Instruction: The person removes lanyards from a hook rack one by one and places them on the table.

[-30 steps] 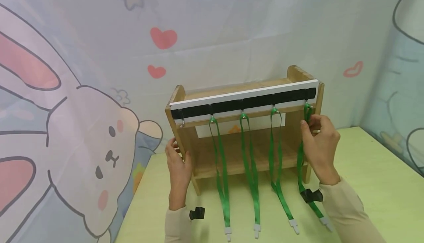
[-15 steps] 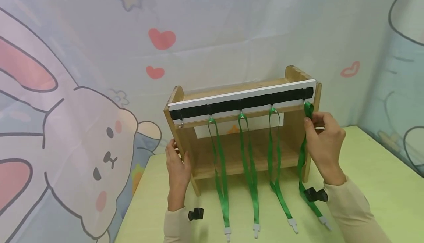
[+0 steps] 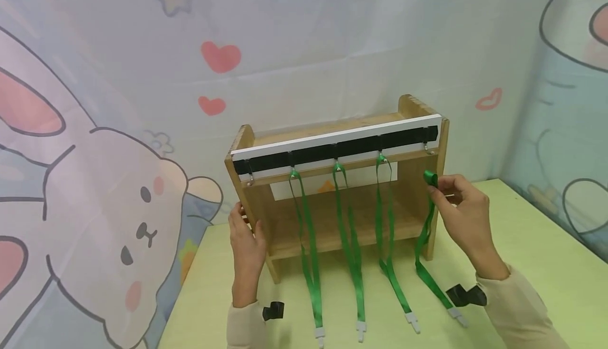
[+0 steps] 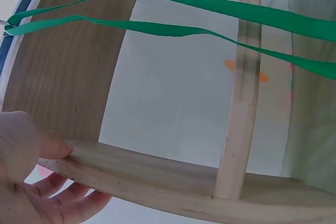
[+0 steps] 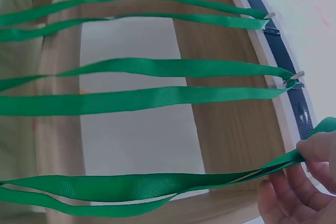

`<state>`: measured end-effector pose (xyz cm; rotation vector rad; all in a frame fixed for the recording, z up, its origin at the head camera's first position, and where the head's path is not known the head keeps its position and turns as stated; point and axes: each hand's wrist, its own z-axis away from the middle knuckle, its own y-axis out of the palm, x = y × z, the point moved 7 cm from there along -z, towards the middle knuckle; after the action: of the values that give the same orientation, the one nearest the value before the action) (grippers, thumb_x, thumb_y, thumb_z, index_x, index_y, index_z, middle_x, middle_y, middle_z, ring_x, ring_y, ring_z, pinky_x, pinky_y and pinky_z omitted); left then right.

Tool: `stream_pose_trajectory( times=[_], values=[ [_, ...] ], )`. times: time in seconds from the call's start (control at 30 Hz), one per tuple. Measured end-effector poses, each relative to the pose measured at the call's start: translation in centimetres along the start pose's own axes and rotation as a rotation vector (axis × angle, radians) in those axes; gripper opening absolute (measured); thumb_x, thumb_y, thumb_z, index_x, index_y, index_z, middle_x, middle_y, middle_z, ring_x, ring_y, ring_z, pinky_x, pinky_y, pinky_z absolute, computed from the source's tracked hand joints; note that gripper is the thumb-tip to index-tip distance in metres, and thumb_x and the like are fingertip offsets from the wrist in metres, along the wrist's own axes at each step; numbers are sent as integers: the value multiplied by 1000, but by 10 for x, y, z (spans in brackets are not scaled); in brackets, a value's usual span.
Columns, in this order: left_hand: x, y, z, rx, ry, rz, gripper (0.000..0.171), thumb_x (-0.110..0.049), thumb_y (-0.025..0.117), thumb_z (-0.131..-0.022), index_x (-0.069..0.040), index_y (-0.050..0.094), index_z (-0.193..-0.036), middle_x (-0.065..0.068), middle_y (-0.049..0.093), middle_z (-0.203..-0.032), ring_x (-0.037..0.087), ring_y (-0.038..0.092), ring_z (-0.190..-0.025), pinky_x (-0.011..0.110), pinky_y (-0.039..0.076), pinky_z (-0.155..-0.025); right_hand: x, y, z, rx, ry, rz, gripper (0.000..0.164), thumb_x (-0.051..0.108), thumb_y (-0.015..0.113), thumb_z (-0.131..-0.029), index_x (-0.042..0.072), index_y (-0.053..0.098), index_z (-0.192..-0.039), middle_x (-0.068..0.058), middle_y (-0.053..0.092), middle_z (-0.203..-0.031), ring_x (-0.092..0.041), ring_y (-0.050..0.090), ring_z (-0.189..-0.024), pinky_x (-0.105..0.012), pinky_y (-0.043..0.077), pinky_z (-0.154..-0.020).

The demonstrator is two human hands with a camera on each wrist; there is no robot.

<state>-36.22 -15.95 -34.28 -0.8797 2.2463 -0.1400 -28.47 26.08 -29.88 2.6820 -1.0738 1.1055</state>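
My left hand [image 3: 248,254] grips the left side panel of a small wooden shelf [image 3: 328,225], its thumb [image 4: 52,145] on the inner face and the fingers behind the edge. Between right thumb and fingers, my right hand [image 3: 465,214] pinches the top loop of a green lanyard [image 3: 433,285] in front of the shelf's right side. That loop is off the rightmost hook [image 3: 429,151], just below it. The lanyard's white clip [image 3: 457,316] hangs low over the table. Three more green lanyards [image 3: 355,264] hang from the middle hooks, and the leftmost hook [image 3: 251,180] is bare.
A white rail with a black strip [image 3: 358,147] runs along the shelf's top front and carries the hooks. The shelf stands on a pale yellow-green table [image 3: 518,233]. Behind is a cloth backdrop [image 3: 332,48] with a cartoon rabbit.
My right hand has taken the lanyard's loop off the rightmost hook and lowered it slightly. The left hand keeps its grip on the shelf; the whole head view has shifted a little.
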Motion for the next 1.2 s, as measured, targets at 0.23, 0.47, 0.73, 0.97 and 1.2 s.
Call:
stream_pose_trajectory(
  times=[0.23,0.47,0.73,0.97,1.2],
  values=[
    [-2,1,-1,-1,14,-12,59,16,59,-91,5,32,-142,31,48,-120,47,57,-102,59,52,-81,-18,2,9,120,104,-36,9,-3,69,-93,-5,67,-101,7,63,-85,2,60,-72,-11,48,-65],
    [-3,0,-3,-12,25,-8,59,17,59,-90,4,32,-141,32,48,-119,47,56,-101,58,51,-81,-27,9,20,268,159,-48,8,0,66,-97,-5,64,-102,-12,68,-90,-5,63,-72,-17,53,-63],
    [-2,1,-2,-1,18,-10,58,15,60,-91,4,32,-141,32,48,-118,47,56,-101,58,52,-80,-38,9,33,366,168,-12,7,2,66,-97,-4,64,-100,-10,69,-90,-4,65,-75,-21,54,-61],
    [-1,1,-1,1,11,-9,58,13,60,-93,2,31,-142,31,48,-119,47,57,-102,57,53,-78,-46,9,48,435,168,-13,6,2,66,-96,-3,65,-98,-5,65,-85,-8,62,-68,-24,52,-59],
    [0,2,2,12,-7,-4,58,12,59,-94,2,31,-143,31,48,-120,47,58,-102,56,54,-78,-57,6,66,479,150,12,4,0,68,-95,-1,64,-95,-1,62,-82,-10,58,-62,-25,47,-54]
  ],
)
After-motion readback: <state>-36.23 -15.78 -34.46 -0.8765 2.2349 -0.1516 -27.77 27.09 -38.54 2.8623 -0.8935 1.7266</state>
